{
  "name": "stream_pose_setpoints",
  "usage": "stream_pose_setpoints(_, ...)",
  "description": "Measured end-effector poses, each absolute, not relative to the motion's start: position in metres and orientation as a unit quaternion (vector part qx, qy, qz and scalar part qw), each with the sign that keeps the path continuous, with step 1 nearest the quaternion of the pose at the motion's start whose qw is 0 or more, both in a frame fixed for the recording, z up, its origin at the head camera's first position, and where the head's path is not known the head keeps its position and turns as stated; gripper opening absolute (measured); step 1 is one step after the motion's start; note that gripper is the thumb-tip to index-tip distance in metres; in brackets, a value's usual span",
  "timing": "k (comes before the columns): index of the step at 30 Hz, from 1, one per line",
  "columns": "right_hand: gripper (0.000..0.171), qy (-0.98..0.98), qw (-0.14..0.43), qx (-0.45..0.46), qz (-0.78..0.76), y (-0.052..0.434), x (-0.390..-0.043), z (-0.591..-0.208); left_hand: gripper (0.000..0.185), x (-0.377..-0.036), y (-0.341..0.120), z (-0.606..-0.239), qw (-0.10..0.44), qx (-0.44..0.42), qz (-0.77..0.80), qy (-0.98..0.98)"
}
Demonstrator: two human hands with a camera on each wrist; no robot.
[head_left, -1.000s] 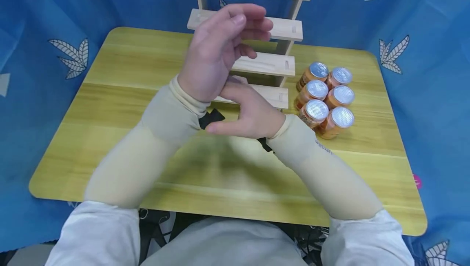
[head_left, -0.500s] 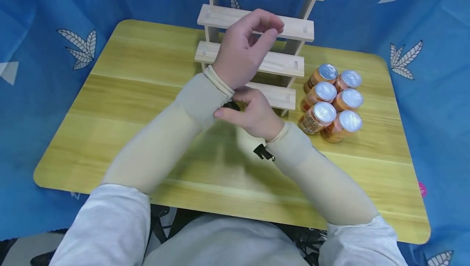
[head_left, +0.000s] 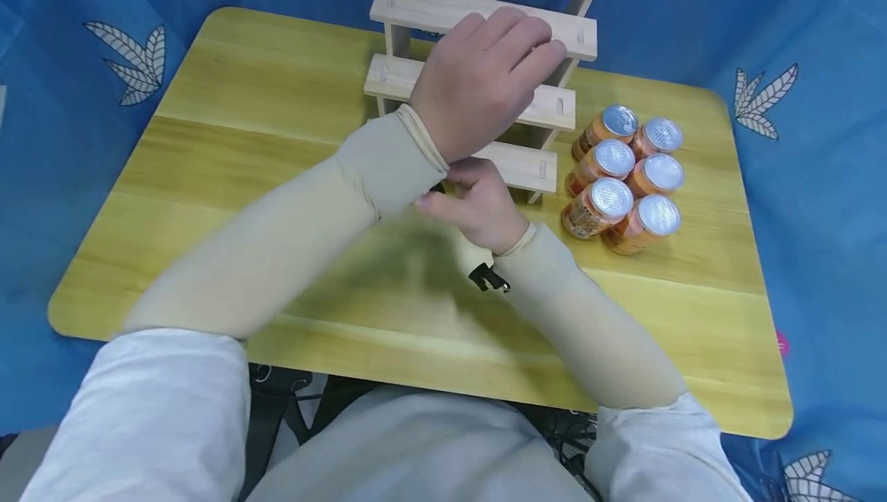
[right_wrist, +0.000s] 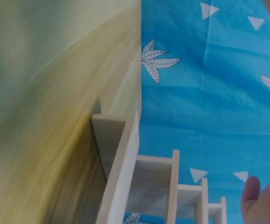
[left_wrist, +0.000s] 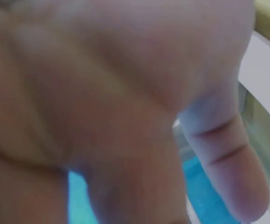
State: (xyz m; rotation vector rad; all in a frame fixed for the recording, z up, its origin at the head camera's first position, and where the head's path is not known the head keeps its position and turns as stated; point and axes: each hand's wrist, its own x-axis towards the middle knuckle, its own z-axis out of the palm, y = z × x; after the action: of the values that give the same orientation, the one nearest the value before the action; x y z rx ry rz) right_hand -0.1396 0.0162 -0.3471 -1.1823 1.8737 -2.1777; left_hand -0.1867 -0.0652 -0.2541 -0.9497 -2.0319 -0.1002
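In the head view my left hand (head_left: pixel 488 86) is raised in front of the wooden tiered rack (head_left: pixel 478 13), back of the hand up, fingers loosely bent and holding nothing. Its palm and fingers (left_wrist: pixel 228 168) fill much of the left wrist view. Below it, my right hand (head_left: pixel 485 205) reaches across to the left wrist. Its thumb and fingers pinch a small black piece (head_left: pixel 438 189) at the cuff of the left sleeve (head_left: pixel 388 159), mostly hidden between the hands. Another black piece (head_left: pixel 488 277) with a metal bit sticks out beneath my right wrist.
Several jars (head_left: pixel 599 205) with silver lids and orange contents stand together right of the rack. Both stand on a wooden table (head_left: pixel 173 202) with rounded corners. A blue curtain (head_left: pixel 693 17) with leaf patterns surrounds it. The rack's stepped shelves (right_wrist: pixel 172 186) also show in the right wrist view.
My left hand has rolled over from thumb side up to back up, and the black piece at its wrist is now mostly covered. My right hand stays at that wrist. The head view has shifted.
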Motion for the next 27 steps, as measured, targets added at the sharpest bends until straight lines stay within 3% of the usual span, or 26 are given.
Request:
stream_pose_setpoints(3,0.051,0.613,-0.001,-0.398,-0.683,0.013,-0.138,-0.341,0.036,-0.186,-0.070,-0.248,0.407,-0.360,-0.088,-0.835)
stream_pose_setpoints(7,0.053,0.654,-0.033,-0.459,-0.601,0.010,-0.132,-0.327,0.026,-0.168,-0.079,-0.231,0.246,-0.270,-0.379,-0.850)
stream_pose_setpoints(10,0.044,0.698,-0.055,-0.491,-0.518,0.013,-0.131,-0.321,0.019,-0.158,-0.087,-0.216,0.170,-0.166,-0.597,-0.766)
stream_pose_setpoints(14,0.042,0.717,-0.082,-0.488,-0.492,0.017,-0.132,-0.319,0.018,-0.159,-0.093,-0.209,0.151,-0.119,-0.696,-0.692)
stream_pose_setpoints(18,0.030,0.691,-0.122,-0.488,-0.519,0.014,-0.127,-0.318,0.018,-0.162,-0.088,-0.220,0.133,-0.117,-0.710,-0.681)
stream_pose_setpoints(22,0.028,0.698,-0.123,-0.463,-0.532,0.010,-0.121,-0.321,0.017,-0.169,-0.083,-0.241,0.117,-0.115,-0.690,-0.705)
stream_pose_setpoints(25,0.029,0.705,-0.115,-0.444,-0.541,0.009,-0.120,-0.326,0.020,-0.177,-0.083,-0.253,0.156,-0.189,-0.548,-0.800)
stream_pose_setpoints(27,0.033,0.701,-0.120,-0.436,-0.551,0.008,-0.122,-0.330,0.024,-0.183,-0.084,-0.256,0.222,-0.270,-0.410,-0.842)
